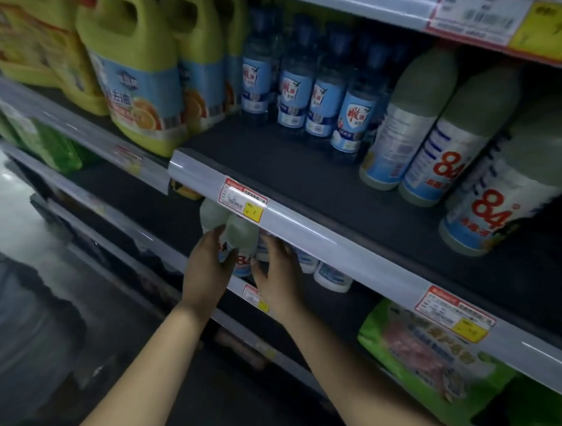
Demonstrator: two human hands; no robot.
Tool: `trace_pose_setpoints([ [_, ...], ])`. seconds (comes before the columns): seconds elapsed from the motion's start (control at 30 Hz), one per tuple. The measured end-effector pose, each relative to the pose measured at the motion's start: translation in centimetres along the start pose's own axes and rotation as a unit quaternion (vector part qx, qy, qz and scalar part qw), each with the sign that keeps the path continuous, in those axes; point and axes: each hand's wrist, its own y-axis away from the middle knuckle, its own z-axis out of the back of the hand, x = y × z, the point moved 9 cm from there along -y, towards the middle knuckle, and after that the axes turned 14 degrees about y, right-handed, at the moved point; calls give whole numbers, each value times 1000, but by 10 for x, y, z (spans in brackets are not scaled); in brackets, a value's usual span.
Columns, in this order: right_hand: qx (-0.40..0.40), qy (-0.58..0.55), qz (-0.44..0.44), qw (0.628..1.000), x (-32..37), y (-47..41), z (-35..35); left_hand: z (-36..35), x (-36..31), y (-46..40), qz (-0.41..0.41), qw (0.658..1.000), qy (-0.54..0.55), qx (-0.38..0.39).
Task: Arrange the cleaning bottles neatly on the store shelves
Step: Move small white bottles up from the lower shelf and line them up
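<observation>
1. Two hands flank one white bottle [241, 243] just beneath the price rail [305, 224]: left hand [206, 267] cups its side, right hand [277, 272] spread, fingers relaxed.
2. Likely liquid-heavy, smooth plastic; best gripped around the body.

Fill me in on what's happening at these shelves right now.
A person is reaching under the middle shelf's edge to a white "84" disinfectant bottle on the lower shelf. The left hand wraps around its left side, while the right hand sits at its right with fingers spread. Above, yellow detergent jugs, clear blue-labelled bottles and larger "84" bottles stand in rows.
</observation>
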Motion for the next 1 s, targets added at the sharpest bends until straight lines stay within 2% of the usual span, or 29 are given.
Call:
trace_pose_setpoints([
  [0.13,34,-18,-43,998,0,-18,-11,-13,15,-14,54,998,14,12],
  [0.33,30,-49,-107,993,6,-40,-22,-21,20,-25,105,993,58,-16],
  [0.57,21,-95,-130,987,6,-36,-19,-22,10,-16,148,986,70,-32],
  [0.67,28,-79,-120,989,7,-33,-19,-22,4,-7,125,990,58,-19],
  [0.77,36,-110,-112,987,11,-26,-17,-18,3,-5,105,993,48,-22],
  [0.87,10,-54,-49,997,25,-24,-9,-12,2,-2,83,996,27,-25],
  [1.0,-24,-38,-2,999,42,-15,4,3,-10,7,42,996,66,-42],
])
